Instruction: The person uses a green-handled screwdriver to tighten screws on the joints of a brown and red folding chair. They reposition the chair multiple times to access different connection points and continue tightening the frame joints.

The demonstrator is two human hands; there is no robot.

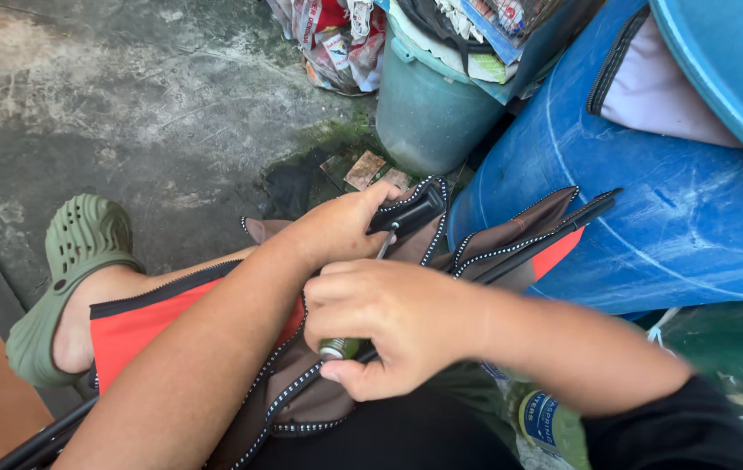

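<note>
an outdoor back yard of a home: stained concrete floor (127, 96), a big blue plastic barrel (650, 218), a green bucket (428, 113) crammed with rubbish.

A stained grey concrete floor (127, 104) is carrying everything here. A foot in a green perforated rubber clog (71, 261) is resting on it, a teal plastic bucket (428, 109) is standing by a big blue plastic drum (650, 209), and small brown flat scraps (364, 170) are lying at the bucket's base.
</note>
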